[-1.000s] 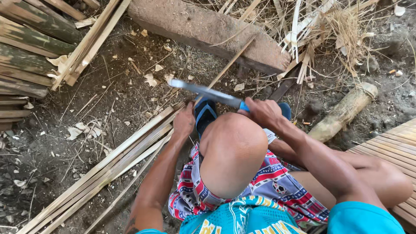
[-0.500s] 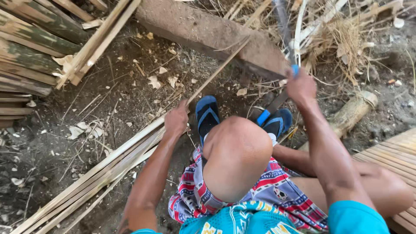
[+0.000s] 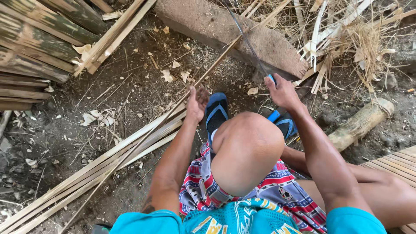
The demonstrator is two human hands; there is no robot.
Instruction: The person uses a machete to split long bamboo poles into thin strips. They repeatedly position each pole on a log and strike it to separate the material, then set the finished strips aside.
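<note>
Head view: person seated on dirt ground.
Left hand (image 3: 197,103): half-open, fingers resting on thin bamboo strip (image 3: 147,138).
Right hand (image 3: 281,92): closed around raised blade (image 3: 245,37).

Knife blade (image 3: 247,39) thin, motion-blurred, tip lost at far edge of frame. Knife handle almost wholly hidden inside right hand (image 3: 281,92); only blue sliver shows. Left hand (image 3: 197,104) fingers curl round thin bamboo strip (image 3: 173,112), grip itself not readable. Raised knee (image 3: 247,151) hides most of blue sandals (image 3: 216,113) and feet. Bundle of split strips (image 3: 86,173) cut off at near-left corner. Green bamboo poles (image 3: 34,39) cut by left edge. Slatted platform (image 3: 396,162) cut by right edge.
</note>
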